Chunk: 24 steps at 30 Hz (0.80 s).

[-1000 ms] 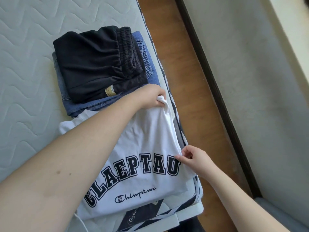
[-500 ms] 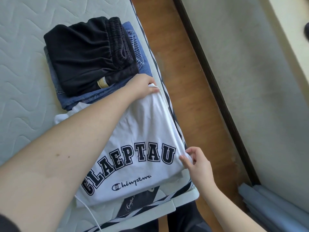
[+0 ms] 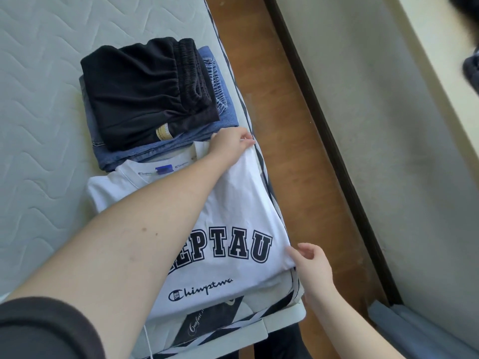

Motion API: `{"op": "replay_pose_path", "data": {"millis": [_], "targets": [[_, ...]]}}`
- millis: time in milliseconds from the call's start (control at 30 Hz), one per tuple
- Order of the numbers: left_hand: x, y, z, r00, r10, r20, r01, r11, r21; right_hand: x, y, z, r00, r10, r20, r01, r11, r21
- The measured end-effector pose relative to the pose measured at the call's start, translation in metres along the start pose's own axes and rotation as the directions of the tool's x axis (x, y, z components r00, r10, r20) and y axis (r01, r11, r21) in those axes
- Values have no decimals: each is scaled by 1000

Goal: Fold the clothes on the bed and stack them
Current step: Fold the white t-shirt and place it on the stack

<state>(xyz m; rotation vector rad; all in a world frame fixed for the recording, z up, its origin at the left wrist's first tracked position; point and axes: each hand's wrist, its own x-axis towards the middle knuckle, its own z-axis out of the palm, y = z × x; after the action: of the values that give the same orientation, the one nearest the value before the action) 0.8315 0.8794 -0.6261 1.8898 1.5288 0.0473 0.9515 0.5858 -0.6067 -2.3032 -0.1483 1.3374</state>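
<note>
1. A white T-shirt (image 3: 233, 203) with black block lettering lies flat on the mattress (image 3: 39, 125) at the bed's right edge; places below are given relative to this shirt.
2. The left hand (image 3: 230, 142) reaches across the shirt to its far right corner, fingers curled and pinching the fabric there.
3. The right hand (image 3: 312, 268) is at the shirt's near right corner; its thumb lies against the cloth edge and the fingers are loosely bent, but whether it actually grips the fabric cannot be told.
4. Just beyond the shirt's collar sits a stack: folded black shorts (image 3: 145, 92) with an elastic waistband on top of folded blue jeans (image 3: 223, 99), the jeans touching the collar end.
5. To the shirt's right runs a wooden floor strip (image 3: 293, 151), then a pale wall (image 3: 388, 125).
6. A dark sleeve (image 3: 39, 330) covers the left upper arm.
</note>
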Motion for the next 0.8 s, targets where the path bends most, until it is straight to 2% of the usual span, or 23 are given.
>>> {"op": "replay_pose_path", "data": {"millis": [100, 200, 267, 333, 400, 467, 533, 600, 700, 733, 800], "targets": [[-7, 4, -8, 997, 75, -9, -76, 974, -215, -3, -14, 8, 961, -263, -81, 254, 961, -107], [-21, -4, -27, 981, 123, -147, -165, 931, -325, -5, -39, 24, 916, -402, -24, 393, 906, -154], [-37, -22, -42, 956, 147, -255, -226, 923, -312, -5, -57, 40, 869, -493, 51, 490, 841, -227], [-58, -49, -55, 927, 169, -335, -256, 937, -238, -3, -76, 59, 785, -606, 126, 609, 720, -333], [-81, -82, -65, 908, 164, -386, -229, 965, -128, -3, -95, 80, 678, -707, 199, 699, 538, -471], [-101, -118, -72, 893, 144, -425, -164, 986, -9, 0, -111, 101, 571, -775, 271, 739, 342, -581], [-121, -153, -75, 898, 73, -433, -45, 996, 74, 9, -121, 117, 499, -793, 349, 745, 187, -641], [-141, -183, -74, 894, -31, -447, 88, 990, 106, 26, -127, 125, 499, -767, 405, 716, 101, -691], [-169, -215, -69, 836, -198, -512, 259, 964, 51, 51, -128, 127, 595, -668, 447, 666, 99, -739], [-176, -223, -68, 813, -250, -527, 286, 958, -13, 54, -127, 127, 612, -648, 453, 657, 98, -748], [-182, -235, -68, 762, -400, -510, 300, 915, -269, 52, -128, 132, 628, -648, 432, 636, 106, -765]]}}
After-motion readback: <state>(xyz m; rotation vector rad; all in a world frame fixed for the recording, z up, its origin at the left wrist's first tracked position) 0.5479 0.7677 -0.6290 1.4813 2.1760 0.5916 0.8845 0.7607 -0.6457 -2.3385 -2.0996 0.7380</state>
